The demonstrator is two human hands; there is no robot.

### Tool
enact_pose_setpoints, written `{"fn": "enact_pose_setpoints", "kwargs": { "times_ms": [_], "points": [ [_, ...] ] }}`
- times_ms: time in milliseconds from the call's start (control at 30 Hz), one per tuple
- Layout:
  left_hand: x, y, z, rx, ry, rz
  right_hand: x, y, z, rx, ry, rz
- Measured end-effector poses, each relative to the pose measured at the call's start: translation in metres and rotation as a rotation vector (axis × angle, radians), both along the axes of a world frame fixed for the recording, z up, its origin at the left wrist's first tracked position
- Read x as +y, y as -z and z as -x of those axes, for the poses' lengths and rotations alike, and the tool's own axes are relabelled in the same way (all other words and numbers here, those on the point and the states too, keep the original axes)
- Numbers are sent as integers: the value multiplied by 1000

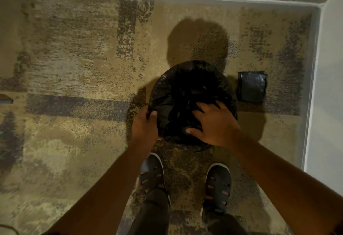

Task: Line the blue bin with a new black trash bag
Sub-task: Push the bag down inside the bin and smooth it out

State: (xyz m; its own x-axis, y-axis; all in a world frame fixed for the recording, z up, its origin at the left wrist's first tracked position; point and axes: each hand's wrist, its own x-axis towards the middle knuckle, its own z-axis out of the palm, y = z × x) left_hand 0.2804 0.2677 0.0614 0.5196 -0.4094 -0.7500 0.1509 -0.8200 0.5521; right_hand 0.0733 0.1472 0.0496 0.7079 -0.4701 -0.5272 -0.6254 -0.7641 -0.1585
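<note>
One black bag (178, 93) draped over bin, left hand (145, 125) pinching its rim, right hand (213, 125) splayed inside w/ nothing held, one folded bag (252, 87) beside.

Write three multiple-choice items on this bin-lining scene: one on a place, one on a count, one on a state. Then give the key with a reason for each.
1. Where does the folded black packet lie?
A. On the carpet right of the bin
B. Inside the bin
C. Under a shoe

2. How many shoes show?
A. None
B. Two
C. Four

3. What is the left hand doing?
A. Hanging free of the bag
B. Lying flat on the carpet
C. Gripping the black trash bag at the bin's near-left edge

Key:
1 A: the packet sits on the carpet, apart from the bin.
2 B: one shoe and another stand below the bin.
3 C: its fingers close on bag film, while the right hand spreads over the opening.
</note>
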Motion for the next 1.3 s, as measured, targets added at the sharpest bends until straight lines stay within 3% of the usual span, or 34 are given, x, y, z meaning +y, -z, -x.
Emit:
{"fn": "enact_pose_setpoints", "kwargs": {
  "times_ms": [100, 167, 200, 267, 333, 400, 500, 567, 700, 900, 1067, 1133, 1233, 1300],
  "points": [
    [-1, -4, 1, 15, -8, -4, 8, -7, 16, -468, 397, 247],
    [-1, -8, 1, 35, -27, -9, 22, -7, 27, -603, 941, 352],
    [-2, -9, 1, 32, -24, -13, 29, -5, 31, -608, 1278, 280],
    [-3, -11, 3, 28, -29, -17, 43, -3, 29, -641, 1989, -208],
    [-5, -13, 4, 38, -62, -20, 59, 1, 24, -681, 2351, -737],
    [-6, -14, 5, 46, -67, -26, 67, 7, 21, -666, 2373, -856],
    [-6, -15, 6, 71, -91, 6, 66, 15, 13, -669, 2323, -800],
    [-5, -16, 7, 73, -108, 32, 61, 16, 13, -783, 2311, -814],
    [-5, -17, 8, 81, -104, 34, 63, 18, 21, -971, 2340, -1075],
    [-1, -14, 7, 73, -97, 67, 57, 32, 23, -877, 2139, -1014],
    [-6, -21, 9, 83, -117, 39, 29, 29, 56, -732, 2314, -755],
    [-8, -24, 9, 63, -108, 15, 17, 26, 67, -729, 2275, -662],
    [-8, -26, 10, 64, -107, 34, 4, 26, 59, -747, 2065, -842],
    [-7, -27, 10, 71, -100, 50, -1, 38, 51, -672, 2035, -865]
  ]
}}
